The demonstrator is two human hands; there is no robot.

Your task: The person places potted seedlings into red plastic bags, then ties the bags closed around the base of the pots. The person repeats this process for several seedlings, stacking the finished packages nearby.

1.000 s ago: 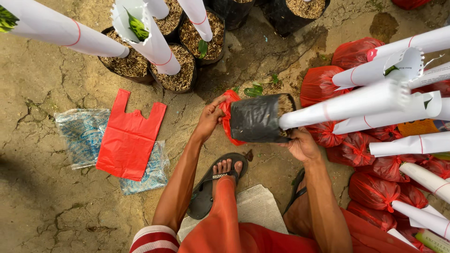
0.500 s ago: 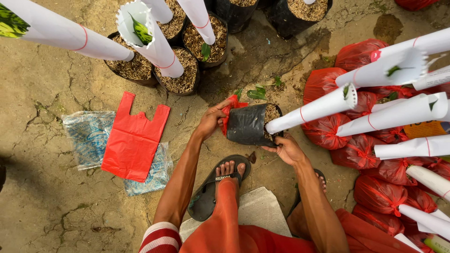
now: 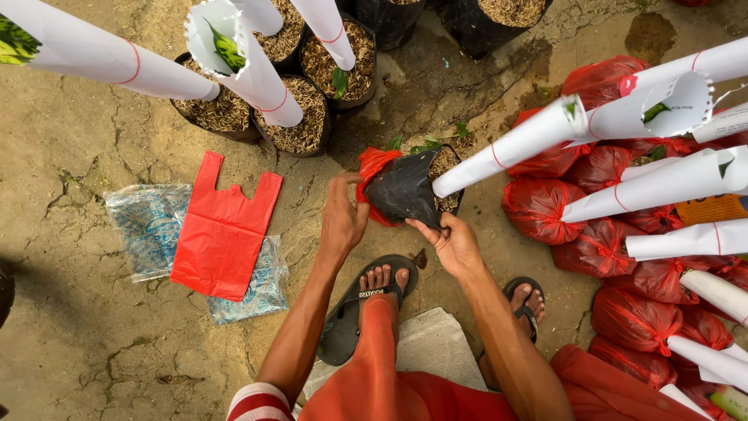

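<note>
The person crouches on the cracked dirt ground. The left hand pinches a red plastic bag at the side of a black soft plastic pot. This pot lies tilted, and a white paper-wrapped seedling points from it toward two o'clock. The right hand grips the pot's lower edge. At three o'clock many pots already sit tied in red bags. At ten o'clock one flat red carrier bag waits. I judge the bagging of this pot only half done.
</note>
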